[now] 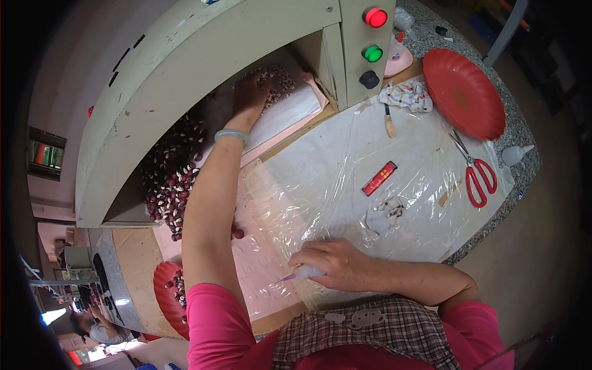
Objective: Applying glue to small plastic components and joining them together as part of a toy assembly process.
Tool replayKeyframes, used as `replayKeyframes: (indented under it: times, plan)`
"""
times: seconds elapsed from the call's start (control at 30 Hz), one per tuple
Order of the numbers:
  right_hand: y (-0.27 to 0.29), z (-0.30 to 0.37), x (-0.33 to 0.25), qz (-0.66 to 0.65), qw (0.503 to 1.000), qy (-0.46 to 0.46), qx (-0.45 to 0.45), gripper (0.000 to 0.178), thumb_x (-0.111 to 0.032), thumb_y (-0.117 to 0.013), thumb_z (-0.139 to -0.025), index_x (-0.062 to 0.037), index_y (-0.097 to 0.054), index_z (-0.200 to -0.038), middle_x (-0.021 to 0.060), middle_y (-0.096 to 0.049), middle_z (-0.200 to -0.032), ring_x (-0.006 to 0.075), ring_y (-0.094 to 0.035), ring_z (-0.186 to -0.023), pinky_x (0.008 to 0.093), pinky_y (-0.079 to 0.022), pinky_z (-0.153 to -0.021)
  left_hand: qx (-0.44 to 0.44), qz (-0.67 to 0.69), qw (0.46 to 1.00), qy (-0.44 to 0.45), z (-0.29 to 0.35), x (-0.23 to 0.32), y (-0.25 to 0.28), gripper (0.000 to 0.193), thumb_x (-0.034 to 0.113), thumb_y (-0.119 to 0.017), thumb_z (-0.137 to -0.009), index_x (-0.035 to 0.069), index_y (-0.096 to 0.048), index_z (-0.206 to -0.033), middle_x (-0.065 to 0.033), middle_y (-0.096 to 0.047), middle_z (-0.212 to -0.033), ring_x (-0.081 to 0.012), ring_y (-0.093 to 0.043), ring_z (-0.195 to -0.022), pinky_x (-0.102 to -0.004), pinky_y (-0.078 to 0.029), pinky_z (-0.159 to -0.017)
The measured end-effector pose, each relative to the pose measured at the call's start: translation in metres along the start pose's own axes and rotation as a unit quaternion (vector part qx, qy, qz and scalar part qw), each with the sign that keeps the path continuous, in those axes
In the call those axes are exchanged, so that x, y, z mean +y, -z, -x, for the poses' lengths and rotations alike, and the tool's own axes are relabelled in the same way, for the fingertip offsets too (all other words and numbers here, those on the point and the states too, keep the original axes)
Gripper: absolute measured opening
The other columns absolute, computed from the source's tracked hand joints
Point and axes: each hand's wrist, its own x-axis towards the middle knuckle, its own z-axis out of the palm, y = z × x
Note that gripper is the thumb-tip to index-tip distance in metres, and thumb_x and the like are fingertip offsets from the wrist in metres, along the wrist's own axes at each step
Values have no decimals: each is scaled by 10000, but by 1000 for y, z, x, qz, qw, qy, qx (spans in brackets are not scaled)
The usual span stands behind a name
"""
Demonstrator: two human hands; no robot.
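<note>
My left hand [251,95] reaches into the arched opening of a cream-coloured machine [203,37]. It touches or hovers just beside a heap of small brownish bead-like pieces [280,83] on a white sheet [277,117]; shadow blurs its fingers. A pale green bangle [232,134] circles that wrist. Left of the forearm lies a big pile of dark red and white small round pieces [172,194]. My right hand [338,264], fingers wrapped round a small squeeze bottle [307,271] with a thin purple needle tip, is over the plastic-covered table near my apron.
On the plastic sheet [308,179] are a red lighter-shaped piece [379,178], a crumpled wrapper [385,217], red-handled scissors [475,172] and a knife [389,122]. A red fluted tray [462,92] stands far right, another [165,296] near left. A person [102,330] sits in the left background.
</note>
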Motion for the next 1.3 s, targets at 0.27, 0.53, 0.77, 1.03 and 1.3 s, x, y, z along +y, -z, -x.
replayKeyframes:
  times: [0.27, 0.53, 0.77, 1.03, 1.3]
  plan:
    - [-1, 3, 0, -8, 1000, -7, -6, 273, -75, -705, -744, -55, -580, -987, 107, -620, -851, 275, -635, -761, 365, -516, -648, -9, 500, 823, 271, -4, 5, 24, 156, 188, -613, -857, 43, -570, -818, -22, -511, -685, -96, -491, -569, -237, -366, -440]
    - [3, -1, -3, -35, 995, -72, 67, 137, -88, -697, -803, -31, -631, -909, 109, -665, -875, 244, -668, -817, 316, -522, -714, 28, 705, 621, 342, 92, 48, 92, 82, 105, -553, -911, 27, -528, -921, -69, -530, -783, -80, -444, -537, -177, -272, -368]
    - [13, -10, -7, -175, 943, -231, 163, 119, -66, -647, -835, -31, -639, -949, 6, -627, -799, 54, -537, -657, 217, -452, -593, 31, 664, 648, 371, 238, 113, 134, 104, 131, -544, -931, 30, -558, -954, -43, -544, -802, -55, -454, -548, -157, -304, -392]
    - [-13, -8, 5, -245, 923, -240, 171, 103, -85, -622, -858, -32, -640, -945, 1, -587, -726, 45, -495, -581, 190, -400, -523, 107, 283, 927, 222, 305, 144, 110, 115, 67, -632, -853, -21, -613, -924, -120, -631, -790, -202, -600, -666, -287, -456, -586]
    - [-27, -3, 16, -222, 928, -237, 183, 146, -119, -638, -866, -38, -626, -986, 5, -597, -743, 54, -532, -593, 195, -410, -510, 91, 64, 991, 69, 318, 148, 101, 120, 78, -658, -769, 44, -620, -878, -94, -585, -910, -288, -566, -825, -385, -445, -710]
